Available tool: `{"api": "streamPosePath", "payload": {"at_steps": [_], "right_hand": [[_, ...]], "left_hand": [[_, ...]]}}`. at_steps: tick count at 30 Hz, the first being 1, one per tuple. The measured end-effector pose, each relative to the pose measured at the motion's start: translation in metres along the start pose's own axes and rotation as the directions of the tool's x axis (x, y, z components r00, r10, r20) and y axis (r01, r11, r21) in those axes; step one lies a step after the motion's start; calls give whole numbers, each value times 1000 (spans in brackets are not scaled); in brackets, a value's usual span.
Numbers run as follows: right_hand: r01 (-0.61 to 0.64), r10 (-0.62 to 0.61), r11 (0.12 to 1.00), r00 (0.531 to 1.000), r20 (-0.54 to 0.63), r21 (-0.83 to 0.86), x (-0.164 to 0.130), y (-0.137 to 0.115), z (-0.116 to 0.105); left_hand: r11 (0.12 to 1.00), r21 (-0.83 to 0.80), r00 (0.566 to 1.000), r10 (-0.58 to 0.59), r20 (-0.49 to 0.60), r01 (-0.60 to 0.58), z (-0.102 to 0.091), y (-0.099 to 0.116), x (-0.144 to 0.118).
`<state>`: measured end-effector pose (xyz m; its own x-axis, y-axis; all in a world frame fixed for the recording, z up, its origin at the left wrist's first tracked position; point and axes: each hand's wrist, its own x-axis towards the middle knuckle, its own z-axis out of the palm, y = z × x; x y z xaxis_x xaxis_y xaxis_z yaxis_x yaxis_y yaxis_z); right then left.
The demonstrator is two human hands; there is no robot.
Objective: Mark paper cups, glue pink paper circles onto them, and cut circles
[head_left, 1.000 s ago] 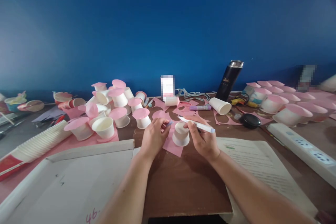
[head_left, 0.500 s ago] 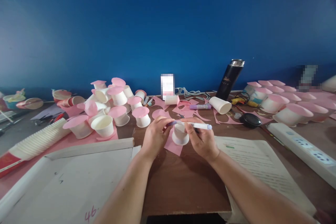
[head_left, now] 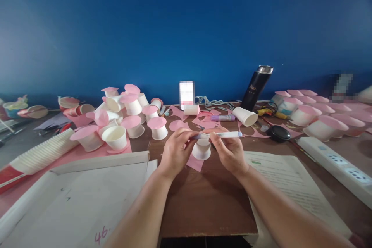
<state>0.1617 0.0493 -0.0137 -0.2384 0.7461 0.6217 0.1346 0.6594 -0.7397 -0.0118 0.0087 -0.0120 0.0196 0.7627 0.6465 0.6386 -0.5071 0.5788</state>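
I hold a white marker pen [head_left: 223, 135] level above the table with both hands. My left hand [head_left: 175, 151] pinches its left end, where the cap sits. My right hand [head_left: 229, 150] grips the barrel near the middle. Just below the pen stands a small white paper cup [head_left: 201, 150], upside down on a piece of pink paper [head_left: 195, 163] on the brown table [head_left: 203, 197].
A heap of white cups with pink paper discs [head_left: 130, 116] lies left of centre, with more rows at right [head_left: 316, 116]. A sleeve of stacked cups [head_left: 40, 155], a white board [head_left: 75, 201], an open book [head_left: 287, 186], a power strip [head_left: 337, 162], a black flask [head_left: 255, 87] and a purple glue stick [head_left: 222, 117] surround me.
The pen went from slanted in my right hand alone to level, and my left hand brought the cap onto its left end. Both hands rose slightly above the cup.
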Motion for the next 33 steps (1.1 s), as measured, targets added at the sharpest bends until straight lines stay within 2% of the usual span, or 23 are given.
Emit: {"api": "streamPosePath", "payload": {"at_steps": [4, 9, 12, 16, 27, 30, 33], "right_hand": [[6, -6, 1000, 1000, 4, -4, -1, -3, -1], [5, -5, 1000, 1000, 4, 8, -1, -8, -1], [-97, 95, 987, 995, 22, 129, 1, -7, 0], [-265, 255, 917, 964, 73, 298, 2, -2, 1], [-288, 278, 933, 957, 78, 217, 4, -12, -1], [-290, 273, 928, 957, 101, 233, 2, -12, -1], [-329, 319, 897, 944, 82, 296, 5, -7, -1]], "left_hand": [[998, 3, 997, 58, -51, -58, -1, 0, 1], [995, 25, 994, 93, -50, -92, -3, 2, 1], [998, 21, 998, 64, -15, -63, -3, 4, -1], [999, -7, 999, 51, 16, -51, -2, 8, -2], [992, 47, 992, 116, -51, -114, 6, 3, -7], [988, 62, 986, 144, -82, -139, 9, 2, -7], [987, 78, 984, 149, -97, -141, 11, 4, -4]]}}
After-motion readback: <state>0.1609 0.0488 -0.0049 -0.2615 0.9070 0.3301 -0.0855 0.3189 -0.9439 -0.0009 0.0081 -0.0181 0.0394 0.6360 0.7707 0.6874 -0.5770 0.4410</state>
